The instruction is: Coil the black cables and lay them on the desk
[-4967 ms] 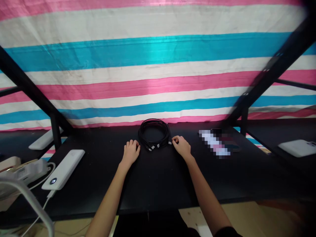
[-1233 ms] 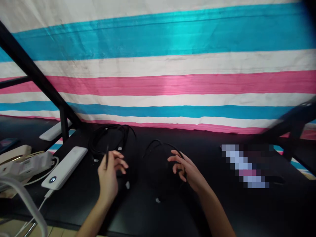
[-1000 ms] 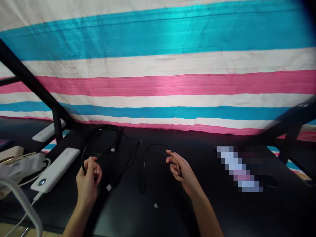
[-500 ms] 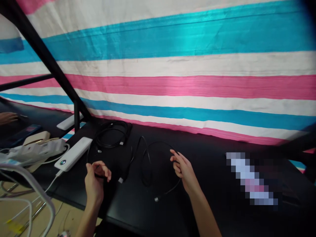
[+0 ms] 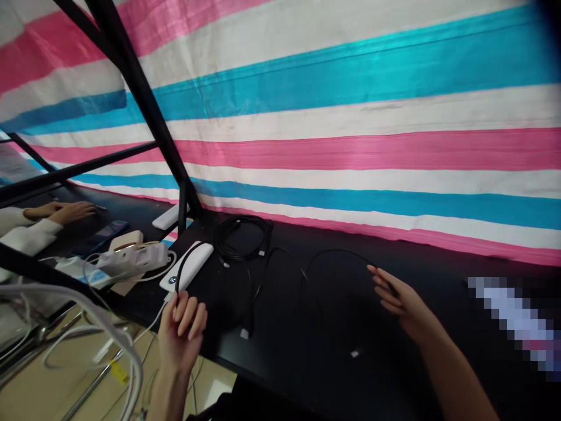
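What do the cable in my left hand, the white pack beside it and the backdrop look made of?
Cable: black rubbery or plastic jacket, matte, bending in a smooth arc from the left hand. White pack: likely hard plastic, smooth with a slight sheen. Backdrop: probably woven plastic tarp, striped, with a glossy glare.

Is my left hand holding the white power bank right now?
No, the left hand grips a black cable; the white power bank lies on the table beyond it.
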{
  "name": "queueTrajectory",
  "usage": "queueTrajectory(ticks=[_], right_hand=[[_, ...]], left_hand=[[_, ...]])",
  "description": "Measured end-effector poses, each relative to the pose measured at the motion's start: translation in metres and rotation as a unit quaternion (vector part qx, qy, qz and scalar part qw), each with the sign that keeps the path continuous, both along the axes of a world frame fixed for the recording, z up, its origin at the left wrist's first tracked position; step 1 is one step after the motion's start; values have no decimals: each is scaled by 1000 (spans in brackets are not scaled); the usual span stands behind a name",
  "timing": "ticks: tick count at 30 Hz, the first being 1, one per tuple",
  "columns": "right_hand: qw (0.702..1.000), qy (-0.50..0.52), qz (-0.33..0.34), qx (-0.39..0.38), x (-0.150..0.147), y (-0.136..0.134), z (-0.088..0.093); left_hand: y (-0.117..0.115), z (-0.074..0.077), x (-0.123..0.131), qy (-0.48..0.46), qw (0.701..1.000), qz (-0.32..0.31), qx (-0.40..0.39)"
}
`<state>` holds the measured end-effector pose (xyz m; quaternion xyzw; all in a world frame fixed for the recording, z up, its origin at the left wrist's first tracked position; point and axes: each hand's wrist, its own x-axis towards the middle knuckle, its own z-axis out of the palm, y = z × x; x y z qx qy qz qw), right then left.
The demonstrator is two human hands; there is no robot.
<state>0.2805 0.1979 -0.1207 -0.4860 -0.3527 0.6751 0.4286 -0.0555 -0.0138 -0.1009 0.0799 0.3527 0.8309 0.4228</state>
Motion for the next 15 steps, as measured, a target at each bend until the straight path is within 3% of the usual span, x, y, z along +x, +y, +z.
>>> queueTrajectory(ticks=[4,10,15], right_hand=[[1000,-13,12,22,-3,-2,0],[998,-2,49,50,-13,-10,3],[996,31,61,61,-15,-15,8]], left_hand=[[-13,-5,-4,35,998,-49,18],[-28,-17,-5,117,988,-88,-40],[-38,-25,-12,195,968,8,-157]])
